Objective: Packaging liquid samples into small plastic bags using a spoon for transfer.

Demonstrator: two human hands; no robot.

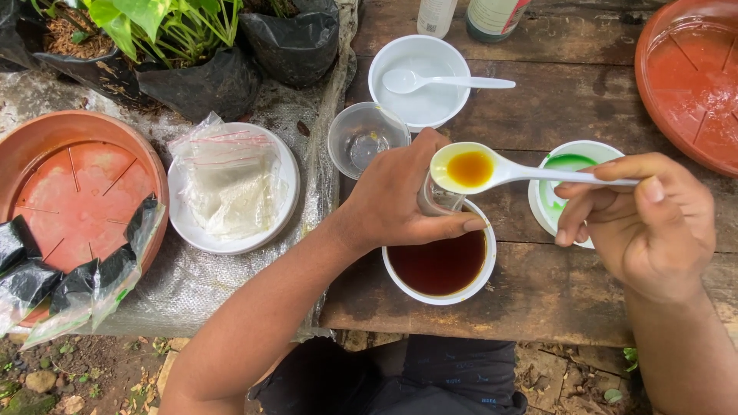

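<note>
My right hand (pixel 649 223) holds a white plastic spoon (pixel 492 170) by its handle; the spoon's bowl carries amber liquid. The spoon hovers over a small clear cup (pixel 440 198) that my left hand (pixel 392 196) grips above a white bowl of dark brown liquid (pixel 440 265). Just under my right hand sits a white bowl with green liquid (pixel 573 165), partly hidden by my fingers. Further back stand an empty clear plastic cup (pixel 363 138) and a white bowl (pixel 419 77) with a second white spoon (pixel 446 81) resting across it.
A wooden table (pixel 553 100) holds the bowls. A white plate with clear plastic bags (pixel 231 184) lies left, beside a terracotta saucer (pixel 73 180) with black bags. Potted plants in black bags (pixel 192 54) stand behind; another terracotta saucer (pixel 692 77) and two bottles (pixel 469 15) at the far edge.
</note>
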